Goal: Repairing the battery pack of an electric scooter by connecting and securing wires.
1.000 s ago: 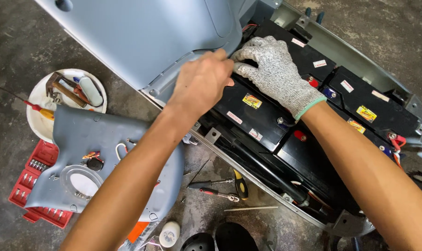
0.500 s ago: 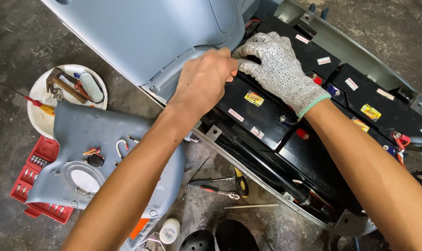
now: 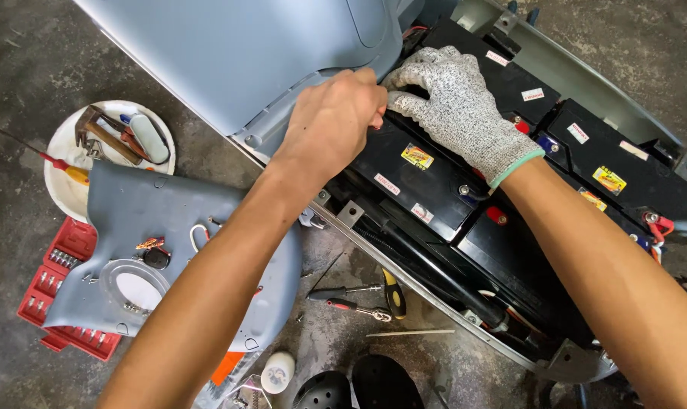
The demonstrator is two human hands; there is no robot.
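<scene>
My bare left hand is closed at the lower edge of a large pale blue scooter body panel, fingers curled against the rim where it meets the battery bay. My right hand, in a grey speckled glove with a green cuff, rests fingers-down on top of a black battery, its fingertips touching the left hand's knuckles. What either hand pinches is hidden. Several black batteries with stickers and red terminal caps fill the metal frame.
On the concrete floor to the left lie a removed blue panel over a red tool case, and a white bowl with tools and a red-handled screwdriver. Pliers and screwdrivers lie below the frame. Black shoes sit at the bottom edge.
Both hands have stayed together at the panel edge; they have shifted slightly up and left along it, and the view moved in a little closer.
</scene>
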